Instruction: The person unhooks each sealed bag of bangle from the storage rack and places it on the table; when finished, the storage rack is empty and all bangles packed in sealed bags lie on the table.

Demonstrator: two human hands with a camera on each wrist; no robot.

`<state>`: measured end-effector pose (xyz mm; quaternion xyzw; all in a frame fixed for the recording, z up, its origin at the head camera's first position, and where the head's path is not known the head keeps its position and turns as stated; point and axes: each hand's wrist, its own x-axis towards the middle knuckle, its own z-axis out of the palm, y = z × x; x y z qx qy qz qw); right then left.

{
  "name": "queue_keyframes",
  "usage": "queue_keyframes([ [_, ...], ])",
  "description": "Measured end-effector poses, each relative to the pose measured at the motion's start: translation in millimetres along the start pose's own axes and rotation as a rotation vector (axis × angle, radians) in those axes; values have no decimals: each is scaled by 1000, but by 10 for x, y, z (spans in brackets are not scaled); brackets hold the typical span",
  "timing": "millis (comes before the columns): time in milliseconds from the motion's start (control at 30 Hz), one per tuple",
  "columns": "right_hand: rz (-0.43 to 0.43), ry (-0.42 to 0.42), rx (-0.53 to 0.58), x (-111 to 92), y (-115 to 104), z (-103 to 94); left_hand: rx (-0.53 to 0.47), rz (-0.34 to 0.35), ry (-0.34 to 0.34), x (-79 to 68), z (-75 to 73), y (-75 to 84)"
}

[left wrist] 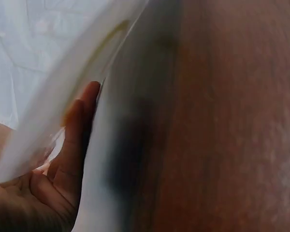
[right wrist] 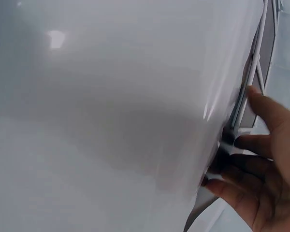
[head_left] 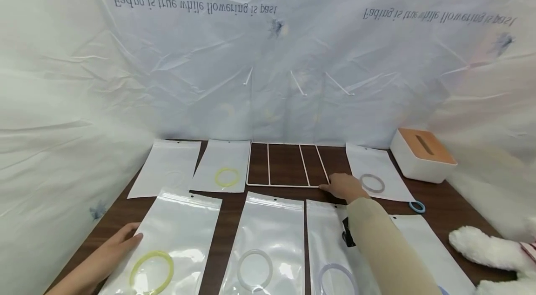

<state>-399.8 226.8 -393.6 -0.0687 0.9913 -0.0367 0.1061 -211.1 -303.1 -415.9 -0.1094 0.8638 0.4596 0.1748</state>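
Observation:
At the lower left, my left hand (head_left: 115,251) pinches the left edge of a zip bag (head_left: 184,225) with a yellow-green ring (head_left: 151,272) showing in it. In the left wrist view, the bag's edge stands up, with the fingers (left wrist: 73,130) behind the plastic. Farther back, a white wire rack (head_left: 289,186) lies on the table. My right hand (head_left: 345,186) is at its near right corner. In the right wrist view, the thumb is right at a rack bar, and the other fingers are loosely bent and spread beyond a large pale bag (right wrist: 111,96).
Other zip bags with rings lie around: clear (head_left: 254,271), lilac (head_left: 337,276), yellow (head_left: 227,177) and grey (head_left: 372,183). A blue ring (head_left: 417,206) lies near a tissue box (head_left: 423,155). A white plush toy (head_left: 481,246) is at right. Printed sheeting (head_left: 209,53) hangs behind the table.

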Motion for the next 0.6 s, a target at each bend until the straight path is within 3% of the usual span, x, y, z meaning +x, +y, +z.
queue_keyframes([
  [133,-15,-12,55,-51,130,-13,-37,13,-30,12,12,16],
  [233,-38,-10,95,-135,209,18,1,29,-45,-33,-35,68],
  [433,-113,86,152,-432,265,95,249,113,26,-219,-130,159],
  [600,-158,198,135,-714,280,122,376,199,100,-282,-106,236],
])
